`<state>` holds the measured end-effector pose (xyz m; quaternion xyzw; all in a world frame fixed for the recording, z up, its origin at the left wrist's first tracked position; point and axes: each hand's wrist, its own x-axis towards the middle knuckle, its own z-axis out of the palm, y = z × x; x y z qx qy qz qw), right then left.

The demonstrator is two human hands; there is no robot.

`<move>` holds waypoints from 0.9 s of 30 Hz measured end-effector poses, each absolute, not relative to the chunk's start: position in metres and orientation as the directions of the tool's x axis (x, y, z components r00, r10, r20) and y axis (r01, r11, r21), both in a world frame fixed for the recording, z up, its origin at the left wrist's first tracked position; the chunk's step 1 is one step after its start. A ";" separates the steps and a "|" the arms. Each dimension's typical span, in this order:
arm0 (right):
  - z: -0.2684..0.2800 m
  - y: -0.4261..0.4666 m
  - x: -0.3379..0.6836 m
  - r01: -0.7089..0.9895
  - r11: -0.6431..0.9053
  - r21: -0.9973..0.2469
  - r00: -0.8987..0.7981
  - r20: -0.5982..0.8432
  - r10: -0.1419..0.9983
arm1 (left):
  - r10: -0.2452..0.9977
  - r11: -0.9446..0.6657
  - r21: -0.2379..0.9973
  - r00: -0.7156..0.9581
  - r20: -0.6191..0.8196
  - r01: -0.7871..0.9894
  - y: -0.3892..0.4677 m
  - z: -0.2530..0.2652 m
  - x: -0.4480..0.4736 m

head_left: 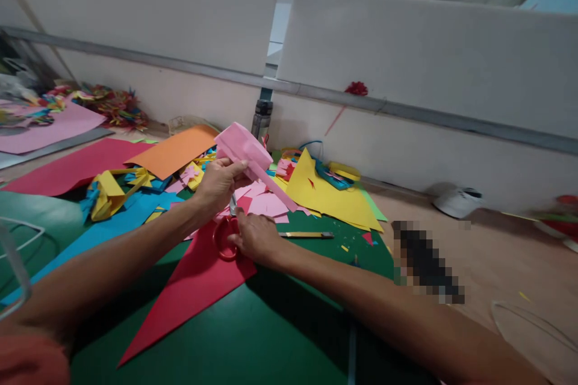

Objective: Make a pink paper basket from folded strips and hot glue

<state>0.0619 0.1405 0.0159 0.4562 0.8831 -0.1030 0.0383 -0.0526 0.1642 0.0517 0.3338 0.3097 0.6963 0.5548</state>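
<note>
Between the thumb and fingers of my left hand (221, 181) is a folded piece of pink paper (244, 144), raised above the table, with a long narrow strip slanting down to the right. My right hand (258, 234) is closed on red-handled scissors (226, 239), just below the left hand. Their metal part points up toward the pink paper; whether the blades touch it I cannot tell. Beneath the scissors lies a red paper triangle (194, 295). Pink paper scraps (266, 201) are scattered behind my right hand, and a utility knife (311, 234) lies beside it.
Yellow paper (334, 192) and a black bottle (262, 119) are behind the work. Orange paper (176, 150), blue paper (117, 225) and a yellow paper shape (106, 195) lie left on the green mat (217, 337). A white board (428, 72) stands along the back.
</note>
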 end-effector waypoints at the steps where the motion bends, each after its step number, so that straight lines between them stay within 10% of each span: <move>1: 0.015 0.140 0.057 0.821 0.542 -0.178 -0.568 -0.166 0.806 | 0.979 -0.196 0.802 -0.163 0.125 -0.565 0.164 0.052 -0.053; 15: 0.050 0.173 0.058 0.634 0.185 -0.751 -0.442 -0.156 0.883 | 0.959 -0.279 0.736 -0.140 0.247 -0.617 0.143 0.087 -0.069; 27: 0.094 0.103 0.208 0.662 0.155 -0.734 -0.326 -0.096 0.940 | 0.996 0.003 0.932 0.087 0.031 -0.362 0.126 0.089 -0.058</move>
